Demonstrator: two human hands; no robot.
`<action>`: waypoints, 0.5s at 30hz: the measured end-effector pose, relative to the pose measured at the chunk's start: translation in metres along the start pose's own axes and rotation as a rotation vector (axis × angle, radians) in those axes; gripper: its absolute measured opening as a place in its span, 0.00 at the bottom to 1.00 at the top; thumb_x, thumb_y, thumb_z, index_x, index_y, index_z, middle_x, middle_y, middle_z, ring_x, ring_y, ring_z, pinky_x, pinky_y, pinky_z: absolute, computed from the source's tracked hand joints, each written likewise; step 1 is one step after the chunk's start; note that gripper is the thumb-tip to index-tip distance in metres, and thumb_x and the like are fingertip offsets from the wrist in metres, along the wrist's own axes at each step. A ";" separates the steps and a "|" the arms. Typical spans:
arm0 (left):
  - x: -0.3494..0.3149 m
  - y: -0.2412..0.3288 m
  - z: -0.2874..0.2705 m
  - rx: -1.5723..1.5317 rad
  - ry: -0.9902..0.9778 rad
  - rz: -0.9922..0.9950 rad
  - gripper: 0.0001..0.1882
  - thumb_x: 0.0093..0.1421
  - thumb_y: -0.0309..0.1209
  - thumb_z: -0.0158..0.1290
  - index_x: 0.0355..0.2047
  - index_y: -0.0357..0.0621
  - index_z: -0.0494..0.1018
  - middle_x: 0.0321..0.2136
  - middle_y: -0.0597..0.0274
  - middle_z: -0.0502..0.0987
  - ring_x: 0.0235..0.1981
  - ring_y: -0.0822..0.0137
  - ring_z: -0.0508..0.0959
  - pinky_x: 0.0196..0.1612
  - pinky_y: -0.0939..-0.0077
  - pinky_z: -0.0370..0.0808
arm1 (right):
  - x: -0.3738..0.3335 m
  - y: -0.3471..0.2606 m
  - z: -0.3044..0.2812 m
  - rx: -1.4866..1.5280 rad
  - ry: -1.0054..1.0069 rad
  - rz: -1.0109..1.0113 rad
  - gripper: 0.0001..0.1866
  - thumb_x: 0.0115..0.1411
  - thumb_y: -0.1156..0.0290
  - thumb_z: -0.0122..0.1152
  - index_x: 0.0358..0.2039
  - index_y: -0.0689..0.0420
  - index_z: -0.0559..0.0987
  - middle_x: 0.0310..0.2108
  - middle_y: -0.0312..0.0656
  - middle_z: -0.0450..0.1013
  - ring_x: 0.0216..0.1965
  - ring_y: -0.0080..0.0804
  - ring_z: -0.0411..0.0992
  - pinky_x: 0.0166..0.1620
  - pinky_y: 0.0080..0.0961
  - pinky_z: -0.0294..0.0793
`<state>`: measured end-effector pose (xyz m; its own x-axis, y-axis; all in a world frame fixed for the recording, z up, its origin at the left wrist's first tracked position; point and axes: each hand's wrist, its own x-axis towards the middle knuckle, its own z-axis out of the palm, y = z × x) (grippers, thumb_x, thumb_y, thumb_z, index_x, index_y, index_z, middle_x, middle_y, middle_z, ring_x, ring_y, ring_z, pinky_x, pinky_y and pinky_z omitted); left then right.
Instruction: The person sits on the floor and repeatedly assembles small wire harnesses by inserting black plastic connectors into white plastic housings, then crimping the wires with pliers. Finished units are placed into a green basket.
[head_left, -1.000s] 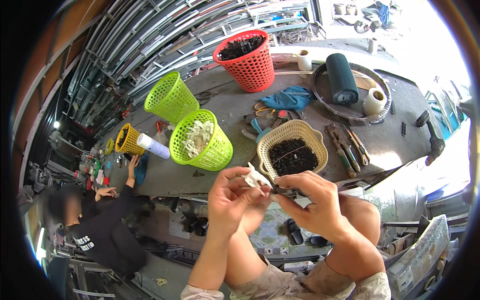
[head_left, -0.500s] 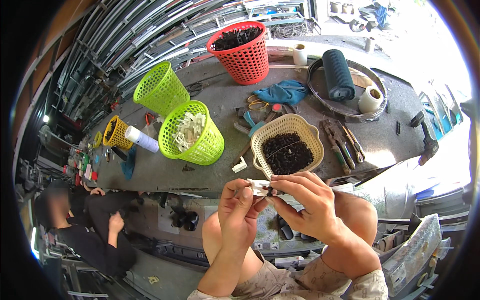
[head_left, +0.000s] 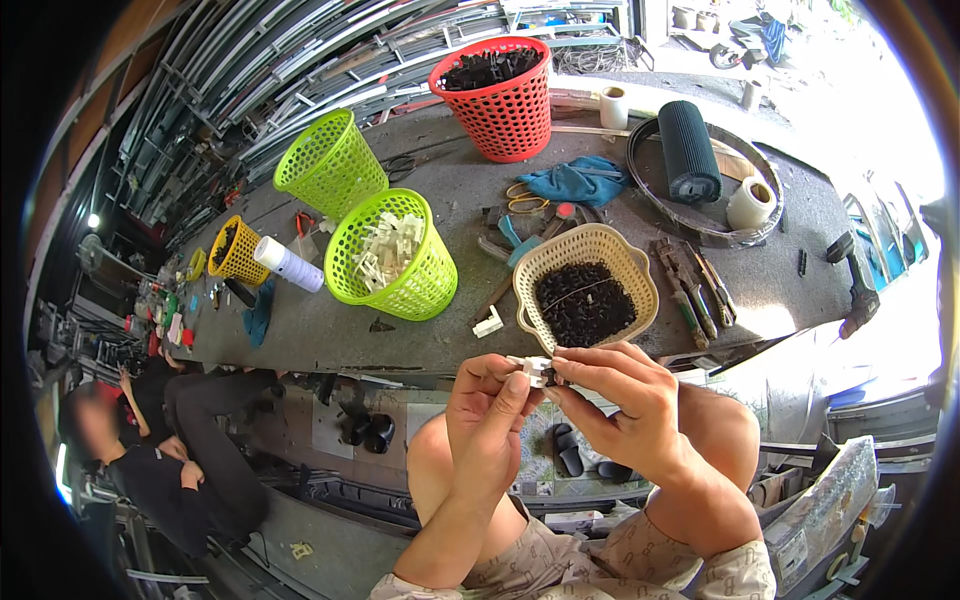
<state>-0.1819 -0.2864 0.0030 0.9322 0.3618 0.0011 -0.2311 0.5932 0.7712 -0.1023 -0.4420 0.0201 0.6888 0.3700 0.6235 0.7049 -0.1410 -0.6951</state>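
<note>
Over the table's near edge, my left hand (head_left: 488,410) pinches a small white plastic bracket-like piece (head_left: 535,371) between thumb and fingers. My right hand (head_left: 630,402) meets it from the other side, its fingertips closed on a small black plastic part (head_left: 550,377) against the white piece. Fingers partly cover both parts, so how they fit together cannot be made out. Just beyond my hands is a beige plastic basket (head_left: 643,270) holding many small black parts (head_left: 585,305). Left of it, one loose white plastic piece (head_left: 487,323) lies on the table.
A green basket (head_left: 435,285) of white pieces stands left, another green basket (head_left: 318,170) behind it. Farther back are a red basket (head_left: 505,120) of black parts and a blue cloth (head_left: 575,182). Pliers (head_left: 685,290) lie right. A seated person (head_left: 190,470) is at left.
The view has shifted slightly, so the table things appear a little to the right. Both hands keep hold of the white and black parts. The seated person's hands have moved.
</note>
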 end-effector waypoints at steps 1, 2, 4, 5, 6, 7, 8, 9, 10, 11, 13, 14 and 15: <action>0.000 0.000 0.000 0.002 -0.004 -0.001 0.10 0.70 0.23 0.58 0.50 0.44 0.72 0.45 0.62 0.82 0.47 0.71 0.83 0.55 0.69 0.82 | 0.000 0.000 0.000 0.023 0.006 0.006 0.16 0.50 0.78 0.77 0.42 0.59 0.88 0.41 0.44 0.85 0.38 0.39 0.82 0.42 0.32 0.82; 0.000 0.000 0.000 -0.003 -0.007 0.001 0.10 0.70 0.23 0.58 0.50 0.44 0.72 0.45 0.62 0.82 0.47 0.71 0.82 0.55 0.69 0.82 | 0.000 0.000 0.000 0.045 0.007 0.019 0.16 0.50 0.78 0.77 0.41 0.59 0.88 0.41 0.45 0.85 0.38 0.39 0.83 0.42 0.32 0.82; 0.001 -0.001 -0.001 -0.008 -0.006 0.003 0.10 0.70 0.23 0.58 0.50 0.44 0.72 0.45 0.62 0.82 0.47 0.71 0.82 0.54 0.70 0.82 | 0.001 0.001 0.000 0.061 0.001 0.026 0.16 0.50 0.79 0.77 0.41 0.60 0.88 0.41 0.45 0.85 0.38 0.40 0.83 0.42 0.32 0.82; 0.001 -0.001 -0.001 -0.013 -0.004 0.006 0.10 0.70 0.23 0.58 0.50 0.44 0.72 0.45 0.62 0.82 0.47 0.71 0.82 0.54 0.70 0.82 | 0.001 0.001 -0.001 0.056 -0.005 0.017 0.15 0.50 0.79 0.77 0.41 0.60 0.88 0.41 0.45 0.85 0.38 0.40 0.83 0.42 0.32 0.82; 0.000 -0.002 -0.001 -0.018 0.003 -0.005 0.10 0.70 0.23 0.58 0.50 0.44 0.73 0.45 0.62 0.82 0.46 0.71 0.82 0.54 0.70 0.82 | 0.001 0.001 -0.001 0.054 -0.011 0.021 0.15 0.50 0.79 0.77 0.41 0.60 0.88 0.41 0.45 0.85 0.38 0.40 0.83 0.42 0.32 0.82; 0.000 -0.003 -0.001 -0.024 0.009 -0.016 0.10 0.70 0.23 0.58 0.50 0.44 0.73 0.45 0.62 0.82 0.46 0.71 0.82 0.54 0.70 0.82 | 0.001 0.001 -0.001 0.063 -0.008 0.020 0.15 0.50 0.79 0.77 0.41 0.60 0.88 0.41 0.46 0.85 0.38 0.40 0.83 0.42 0.31 0.82; 0.000 -0.003 -0.001 -0.036 0.020 -0.030 0.10 0.70 0.23 0.58 0.50 0.44 0.73 0.45 0.62 0.82 0.46 0.71 0.82 0.53 0.70 0.82 | 0.001 0.001 -0.001 0.076 -0.005 0.032 0.15 0.51 0.79 0.77 0.41 0.60 0.88 0.41 0.46 0.85 0.38 0.39 0.83 0.43 0.31 0.82; -0.001 -0.004 -0.002 -0.031 0.016 -0.031 0.10 0.70 0.23 0.58 0.50 0.44 0.73 0.45 0.62 0.82 0.46 0.71 0.82 0.54 0.70 0.82 | 0.001 0.001 -0.001 0.087 -0.011 0.057 0.15 0.51 0.79 0.77 0.41 0.60 0.87 0.41 0.47 0.85 0.38 0.39 0.83 0.43 0.30 0.82; -0.001 -0.004 -0.002 -0.032 0.016 -0.034 0.10 0.70 0.23 0.58 0.50 0.44 0.73 0.45 0.62 0.82 0.46 0.71 0.82 0.54 0.70 0.82 | 0.000 0.001 -0.001 0.143 -0.013 0.102 0.15 0.51 0.80 0.77 0.41 0.61 0.87 0.41 0.46 0.85 0.39 0.36 0.83 0.43 0.29 0.82; -0.001 -0.004 -0.003 -0.033 0.016 -0.038 0.10 0.71 0.23 0.58 0.50 0.44 0.73 0.45 0.62 0.82 0.46 0.71 0.82 0.54 0.70 0.82 | -0.001 0.000 -0.001 0.196 -0.024 0.161 0.15 0.51 0.81 0.78 0.41 0.62 0.87 0.41 0.46 0.85 0.39 0.34 0.83 0.44 0.27 0.82; -0.001 -0.004 -0.004 -0.035 0.001 -0.041 0.09 0.71 0.24 0.56 0.50 0.43 0.73 0.45 0.62 0.82 0.47 0.68 0.83 0.53 0.68 0.83 | -0.002 0.000 -0.001 0.316 -0.051 0.281 0.16 0.52 0.80 0.78 0.42 0.62 0.86 0.40 0.44 0.84 0.40 0.29 0.83 0.45 0.26 0.82; -0.001 -0.003 -0.005 -0.045 -0.004 -0.048 0.09 0.71 0.24 0.56 0.50 0.43 0.73 0.45 0.61 0.82 0.47 0.67 0.83 0.52 0.67 0.84 | -0.002 0.000 -0.001 0.382 -0.067 0.340 0.16 0.53 0.79 0.78 0.43 0.62 0.85 0.39 0.43 0.84 0.40 0.28 0.83 0.45 0.25 0.82; -0.002 -0.002 -0.005 -0.048 -0.009 -0.065 0.09 0.71 0.24 0.56 0.50 0.43 0.73 0.45 0.62 0.81 0.47 0.67 0.83 0.52 0.67 0.84 | -0.002 0.001 -0.002 0.431 -0.076 0.391 0.17 0.54 0.78 0.78 0.44 0.62 0.85 0.38 0.41 0.84 0.39 0.26 0.82 0.45 0.25 0.82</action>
<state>-0.1842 -0.2848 -0.0021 0.9481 0.3151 -0.0426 -0.1827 0.6495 0.7381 -0.1029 -0.4443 0.0191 0.8584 0.4328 0.2754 0.2577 0.1004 -0.9610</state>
